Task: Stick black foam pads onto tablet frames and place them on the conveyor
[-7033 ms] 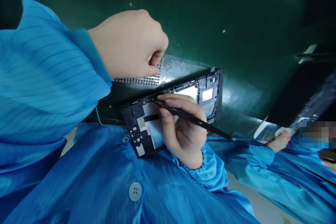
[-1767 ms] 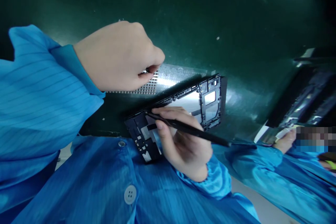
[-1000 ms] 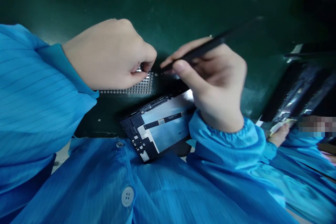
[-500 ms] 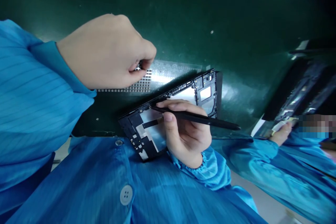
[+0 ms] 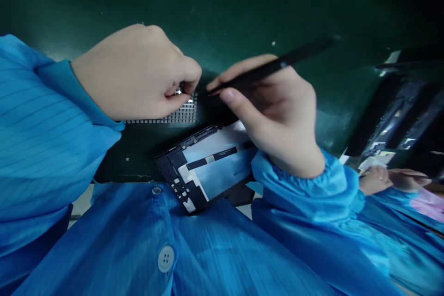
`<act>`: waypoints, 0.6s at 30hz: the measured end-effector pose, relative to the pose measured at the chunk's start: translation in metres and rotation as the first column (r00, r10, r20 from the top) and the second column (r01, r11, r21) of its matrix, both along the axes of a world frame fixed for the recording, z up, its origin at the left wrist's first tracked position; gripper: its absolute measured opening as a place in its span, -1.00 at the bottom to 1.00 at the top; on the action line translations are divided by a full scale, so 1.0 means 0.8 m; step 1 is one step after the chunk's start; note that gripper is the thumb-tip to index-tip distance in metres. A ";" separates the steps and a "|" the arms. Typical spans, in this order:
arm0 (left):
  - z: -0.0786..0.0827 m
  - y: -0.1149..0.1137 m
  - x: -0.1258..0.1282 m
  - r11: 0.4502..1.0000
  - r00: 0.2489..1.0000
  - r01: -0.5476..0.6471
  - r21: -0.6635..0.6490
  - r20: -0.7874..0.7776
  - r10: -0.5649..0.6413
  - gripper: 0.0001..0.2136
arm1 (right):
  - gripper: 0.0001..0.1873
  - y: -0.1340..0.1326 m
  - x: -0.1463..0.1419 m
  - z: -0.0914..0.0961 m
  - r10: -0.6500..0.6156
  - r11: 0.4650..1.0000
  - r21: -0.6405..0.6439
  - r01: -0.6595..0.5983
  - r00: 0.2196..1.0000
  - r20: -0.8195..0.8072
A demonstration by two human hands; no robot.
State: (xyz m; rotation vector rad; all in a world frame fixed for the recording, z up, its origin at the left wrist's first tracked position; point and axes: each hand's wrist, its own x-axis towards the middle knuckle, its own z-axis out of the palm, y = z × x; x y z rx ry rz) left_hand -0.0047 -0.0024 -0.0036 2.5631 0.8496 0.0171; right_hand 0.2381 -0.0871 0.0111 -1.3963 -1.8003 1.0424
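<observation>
My left hand (image 5: pixel 138 71) is closed, palm down, over a sheet of small grey square pads (image 5: pixel 183 113). Its thumb and curled forefinger meet at the sheet's upper right part; what they pinch is hidden. Black tweezers (image 5: pixel 256 74) are gripped in my right hand (image 5: pixel 280 101), slanting up to the right, tips just right of the sheet and apart from the pads. An opened tablet (image 5: pixel 222 171), with dark frame parts and a silvery-blue inner panel, lies tilted below both hands. The right hand and sleeve hide its right end.
Under everything is a dark green tabletop (image 5: pixel 222 9) with a few scattered white bits. At right, another person's hands (image 5: pixel 376 180) are beside dark devices (image 5: pixel 388 115) and a pale sheet. The table's near edge runs close to my blue smock (image 5: pixel 121 240).
My right hand has lifted the tweezers off the tablet and moved up and right, towards the pad sheet. My left hand stays nearly in place. The other person's hands have shifted.
</observation>
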 end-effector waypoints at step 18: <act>-0.005 0.003 -0.006 0.999 0.988 0.033 -0.021 0.151 -0.030 -0.56 | -0.85 0.018 0.008 -0.007 -0.075 0.996 -0.070 0.059 0.966 -0.248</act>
